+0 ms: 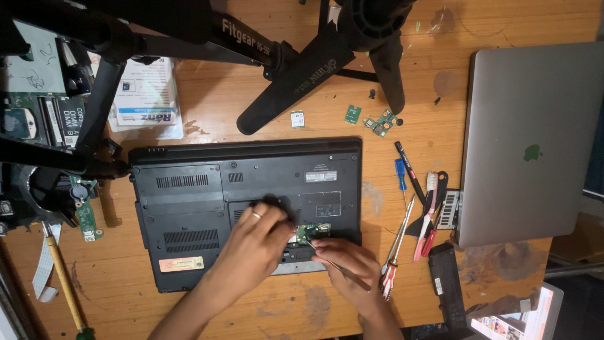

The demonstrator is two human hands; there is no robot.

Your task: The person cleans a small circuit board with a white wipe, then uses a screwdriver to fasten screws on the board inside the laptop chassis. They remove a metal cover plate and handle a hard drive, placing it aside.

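A black laptop [189, 189] lies upside down on the wooden table. Its small bottom cover [275, 204] is lifted at the middle, and my left hand [255, 242], with a ring on one finger, grips it. A green circuit board [309, 232] shows in the open bay. My right hand [346, 264] holds a thin metal tool [343, 271] whose tip points into that bay.
Screwdrivers [395, 255], a toothbrush [426, 214] and a pen lie right of the laptop, beside a closed silver laptop [535, 138]. Black tripod legs [296, 79] cross the top. Small green boards [379, 123] lie behind. A bare motherboard [38, 119] and a yellow-handled tool [63, 277] sit at left.
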